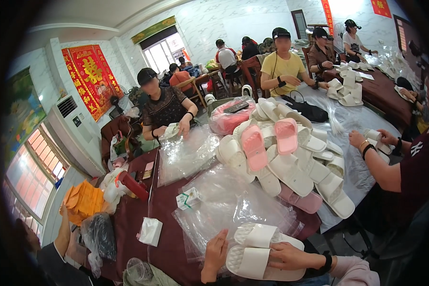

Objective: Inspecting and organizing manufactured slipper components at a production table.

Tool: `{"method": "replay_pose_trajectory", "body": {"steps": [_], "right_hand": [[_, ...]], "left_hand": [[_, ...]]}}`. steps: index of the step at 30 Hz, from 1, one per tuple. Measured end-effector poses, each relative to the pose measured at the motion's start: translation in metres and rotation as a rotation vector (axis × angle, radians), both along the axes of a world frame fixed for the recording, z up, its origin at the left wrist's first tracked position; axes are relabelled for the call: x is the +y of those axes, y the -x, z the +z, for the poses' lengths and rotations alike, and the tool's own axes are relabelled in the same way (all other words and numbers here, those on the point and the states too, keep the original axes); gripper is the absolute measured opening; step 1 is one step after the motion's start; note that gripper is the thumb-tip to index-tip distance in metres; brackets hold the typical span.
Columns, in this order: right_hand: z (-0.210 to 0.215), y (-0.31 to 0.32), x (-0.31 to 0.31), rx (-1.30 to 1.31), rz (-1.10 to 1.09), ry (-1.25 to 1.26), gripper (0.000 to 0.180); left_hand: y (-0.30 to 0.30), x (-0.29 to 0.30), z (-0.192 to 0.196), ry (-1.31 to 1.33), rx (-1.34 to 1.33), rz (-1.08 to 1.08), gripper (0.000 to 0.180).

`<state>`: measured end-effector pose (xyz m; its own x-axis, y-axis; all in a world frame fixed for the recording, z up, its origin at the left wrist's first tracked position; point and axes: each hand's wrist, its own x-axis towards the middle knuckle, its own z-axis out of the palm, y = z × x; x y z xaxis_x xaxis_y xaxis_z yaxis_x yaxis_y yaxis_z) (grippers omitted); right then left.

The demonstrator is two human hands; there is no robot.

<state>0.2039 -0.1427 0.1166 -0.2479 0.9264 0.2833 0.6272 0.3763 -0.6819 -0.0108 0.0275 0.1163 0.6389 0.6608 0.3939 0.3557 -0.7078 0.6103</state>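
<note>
A pair of white slippers [255, 263] lies side by side in front of me at the lower edge, above the dark red table. My right hand [289, 256] grips the pair, its fingers over the straps and footbeds; a black band circles that wrist. Close by the slippers' left end is my left hand [216, 251], fingers stretched out and apart, holding nothing. Whether it touches the slippers I cannot tell. Just beyond my hands, flat clear plastic bags [229, 205] are spread in a stack, with a small white printed card [189, 198] on them.
A heap of white slippers [291, 167] with a few pink ones [255, 147] rises ahead to the right. A white tissue pack [150, 231], a red box [132, 185] and orange bags [83, 201] are on the left. Co-workers [169, 107] sit around the tables, one handling slippers at right.
</note>
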Motion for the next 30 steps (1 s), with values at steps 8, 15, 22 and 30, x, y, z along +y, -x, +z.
{"method": "replay_pose_trajectory", "body": {"steps": [8, 15, 22, 30], "right_hand": [[-0.001, 0.018, 0.01, -0.246, -0.307, -0.185, 0.029], [0.006, 0.034, 0.029, -0.291, -0.339, -0.327, 0.024], [-0.011, 0.027, 0.017, -0.236, -0.215, -0.261, 0.02], [-0.011, 0.015, 0.018, -0.206, -0.235, -0.215, 0.017]], "left_hand": [[-0.022, -0.022, 0.003, -0.021, -0.021, -0.019, 0.038], [-0.033, -0.032, 0.003, -0.327, 0.198, 0.134, 0.041], [-0.032, -0.034, 0.003, -0.257, 0.187, 0.059, 0.043], [-0.034, -0.038, -0.007, -0.219, 0.241, -0.042, 0.047]]}}
